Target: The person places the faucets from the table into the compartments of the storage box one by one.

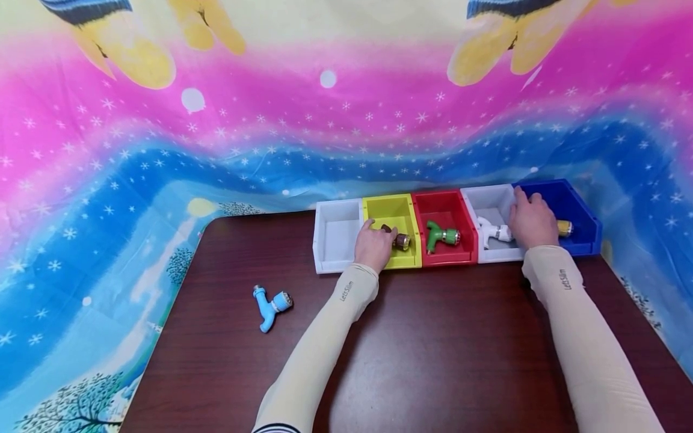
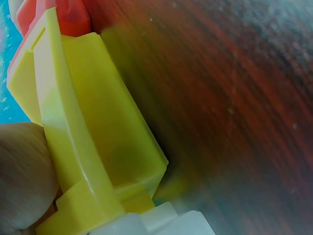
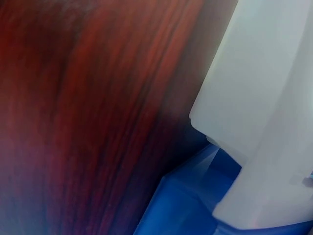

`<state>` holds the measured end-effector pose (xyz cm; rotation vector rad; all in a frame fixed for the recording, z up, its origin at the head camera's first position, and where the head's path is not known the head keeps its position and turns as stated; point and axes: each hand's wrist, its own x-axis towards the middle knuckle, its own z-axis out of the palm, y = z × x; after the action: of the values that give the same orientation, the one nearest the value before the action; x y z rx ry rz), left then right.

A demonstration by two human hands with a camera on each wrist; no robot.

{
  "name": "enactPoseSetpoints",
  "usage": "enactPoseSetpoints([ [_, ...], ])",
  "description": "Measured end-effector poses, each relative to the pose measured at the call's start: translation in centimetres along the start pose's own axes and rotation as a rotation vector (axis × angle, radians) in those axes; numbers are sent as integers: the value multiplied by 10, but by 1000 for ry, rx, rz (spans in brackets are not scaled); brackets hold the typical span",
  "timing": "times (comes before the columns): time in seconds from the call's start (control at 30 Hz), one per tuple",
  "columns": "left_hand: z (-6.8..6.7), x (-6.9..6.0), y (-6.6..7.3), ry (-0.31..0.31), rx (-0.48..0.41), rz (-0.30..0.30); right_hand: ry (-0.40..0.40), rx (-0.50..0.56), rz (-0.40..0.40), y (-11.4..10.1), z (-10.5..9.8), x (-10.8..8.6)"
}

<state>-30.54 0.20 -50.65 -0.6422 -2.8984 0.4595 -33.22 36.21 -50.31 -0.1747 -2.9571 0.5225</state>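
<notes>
My left hand (image 1: 372,245) lies over the left side of the yellow bin (image 1: 412,255). One fingertip is at a brown tap (image 1: 402,241) inside it; whether it pinches the tap is hidden. My right hand (image 1: 533,222) is over the divider between the right white bin (image 1: 487,257) and the blue bin (image 1: 587,240), its fingertips pointing down and partly hidden. Left of that hand lies a white tap (image 1: 494,231). Right of it, a tap's gold knob (image 1: 565,228) shows in the blue bin. A green tap (image 1: 443,236) lies in the red bin (image 1: 449,258).
A light-blue tap (image 1: 269,308) lies on the dark wooden table (image 1: 433,349), left of my left forearm. The left white bin (image 1: 338,264) ends the row. A printed cloth (image 1: 303,138) hangs behind the bins and around the table's sides.
</notes>
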Motion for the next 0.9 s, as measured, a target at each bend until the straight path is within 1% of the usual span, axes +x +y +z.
enactPoseSetpoints([
  [0.13,1,-1,0,-5,10,8,-12,4,11,0,0,-1],
  [0.27,1,-1,0,-25,12,20,-17,2,15,-1,0,-2],
  [0.37,1,-2,-2,-15,-6,25,-12,-2,11,-2,-1,-2],
  [0.47,2,-4,-4,21,-52,29,-19,2,16,-3,1,-1],
  [0.57,3,-8,-7,87,-131,44,-25,6,12,-3,2,-1],
  [0.63,3,-12,-10,133,-193,71,-24,10,11,-2,3,-1],
  [0.7,0,-16,-14,170,-231,103,-17,9,10,-1,3,-1],
  [0.77,-6,-21,-19,188,-251,127,-15,9,13,0,3,-1],
  [0.83,-16,-27,-28,191,-259,137,-14,8,12,0,1,0],
  [0.9,-27,-33,-40,199,-267,133,-12,6,10,1,0,1],
])
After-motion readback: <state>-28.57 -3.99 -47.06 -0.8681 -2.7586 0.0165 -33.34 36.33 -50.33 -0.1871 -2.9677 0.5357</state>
